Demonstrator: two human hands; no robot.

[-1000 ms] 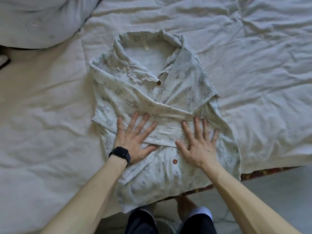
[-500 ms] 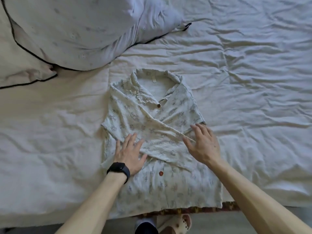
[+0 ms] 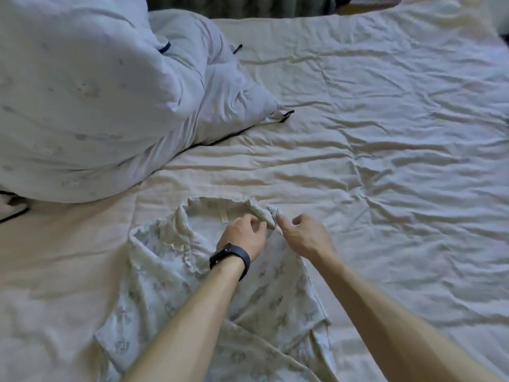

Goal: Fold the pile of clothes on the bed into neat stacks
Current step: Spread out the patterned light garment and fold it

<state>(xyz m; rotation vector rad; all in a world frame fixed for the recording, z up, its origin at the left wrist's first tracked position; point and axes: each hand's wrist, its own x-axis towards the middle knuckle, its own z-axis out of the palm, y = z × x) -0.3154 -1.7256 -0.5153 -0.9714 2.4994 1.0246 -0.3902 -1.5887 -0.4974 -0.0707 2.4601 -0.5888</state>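
Note:
A pale printed pyjama shirt lies front-up on the bed at the lower middle, sleeves folded across its front and its collar toward the far side. My left hand, with a dark watch on the wrist, has its fingers curled at the right side of the collar and pinches the fabric there. My right hand is beside it at the collar's right tip, index finger touching the cloth and the other fingers loosely curled.
A large white duvet with dark piping is bunched at the upper left. The wrinkled cream sheet stretches to the right and far side of the bed.
Both hands left the shirt's folded middle and moved up to the right side of the collar. The view tilted up, showing more of the bed and duvet.

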